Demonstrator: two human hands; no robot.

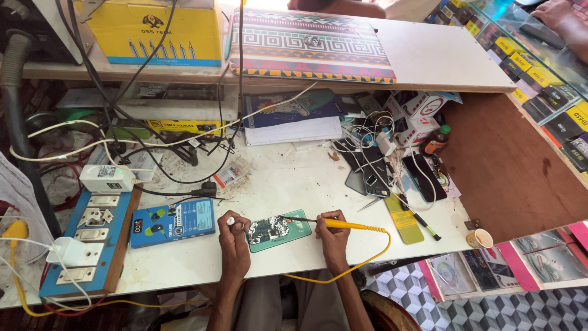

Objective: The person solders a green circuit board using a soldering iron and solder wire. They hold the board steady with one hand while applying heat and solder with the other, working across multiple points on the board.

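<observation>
Opened phone [278, 232] lying flat near the bench's [288, 184] front edge, green back down, circuit board up, so both hands reach it squarely. Left hand [234, 240] at the phone's left end, grip narrow around a thin silver-tipped tool [231, 220], seemingly steadying the work. Right hand [331, 236] at the right end, grip closed pen-style on a yellow soldering iron [343, 225], tip aimed at the board. Yellow cord [373, 257] looping off the front edge. Blue box [173, 222] just left; switchboard [92, 239] at the front-left corner.
</observation>
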